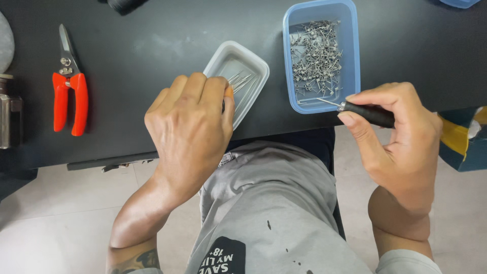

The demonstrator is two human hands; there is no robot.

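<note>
So there's a black table point(152, 45) carrying everything, with a blue tray point(351, 56) of little wire bits sitting near its front edge. A clear tray point(256, 63) is lying just left of that, and red-handled snips point(70, 86) are resting well off to the left.

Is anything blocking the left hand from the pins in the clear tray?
Nothing visible. The left hand is already at the open clear tray, fingertips on the thin metal pins; no lid or object lies between.
</note>
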